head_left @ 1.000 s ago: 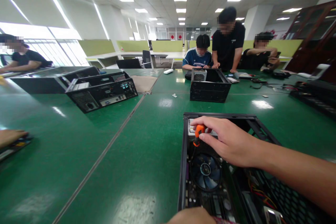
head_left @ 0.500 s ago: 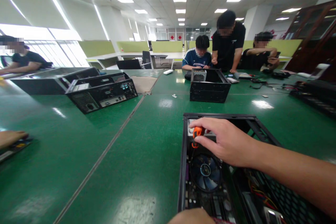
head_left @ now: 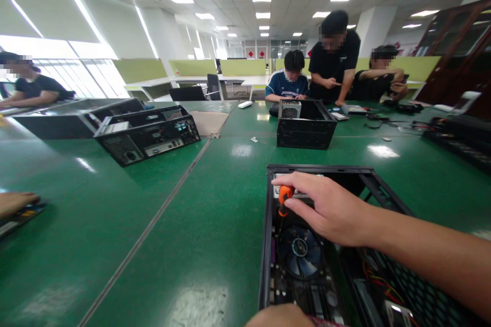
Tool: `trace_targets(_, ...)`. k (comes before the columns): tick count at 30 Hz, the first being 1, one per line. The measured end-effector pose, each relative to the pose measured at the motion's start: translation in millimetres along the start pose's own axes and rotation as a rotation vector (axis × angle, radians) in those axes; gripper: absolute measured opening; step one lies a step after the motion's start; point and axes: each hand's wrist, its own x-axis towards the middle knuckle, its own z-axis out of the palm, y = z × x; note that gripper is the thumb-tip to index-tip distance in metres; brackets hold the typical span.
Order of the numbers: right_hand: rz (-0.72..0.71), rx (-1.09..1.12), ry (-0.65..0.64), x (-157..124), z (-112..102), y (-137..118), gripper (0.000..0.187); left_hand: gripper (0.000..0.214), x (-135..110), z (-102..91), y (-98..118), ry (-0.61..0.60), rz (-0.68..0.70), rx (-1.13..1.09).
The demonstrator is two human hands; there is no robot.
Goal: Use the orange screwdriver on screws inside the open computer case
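Note:
My right hand (head_left: 332,209) grips a screwdriver (head_left: 284,199) with an orange and black handle between thumb and fingers. The screwdriver stands nearly upright, its thin shaft pointing down beside the round CPU cooler fan (head_left: 299,251). Where the tip ends is too dark to make out. Fan and motherboard (head_left: 303,299) sit inside an open black computer case (head_left: 265,245) in front of me. At the bottom edge only the back of my left hand (head_left: 282,317) shows, over the near side of the case; its fingers are hidden.
Another open case (head_left: 305,133) stands across the green table (head_left: 184,245), with people behind it. More cases (head_left: 153,135) lie at the left. Cables (head_left: 395,125) and a dark case (head_left: 460,143) are at the right. A hand (head_left: 17,203) rests on a board at far left.
The screwdriver handle has tilted slightly left and my right index finger has straightened a little. Across the table, the standing person's hand has shifted. My left hand looks unmoved.

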Motion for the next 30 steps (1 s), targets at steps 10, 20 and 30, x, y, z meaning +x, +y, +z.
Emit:
trace_targets(10, -0.136, 0.289, -0.137, -8, -12, -15, 0.031, 0.03, -11, -11.0, 5, -0.019, -0.004, -0.05)
trace_targets(20, -0.142, 0.237, -0.193, -9, -9, -16, 0.032, 0.034, -6, -7.1, 5, -0.065, -0.11, -0.112)
trace_targets(30, -0.206, 0.202, -0.175, -9, -7, -18, 0.025, 0.033, -14, -10.4, 3, -0.044, -0.036, -0.107)
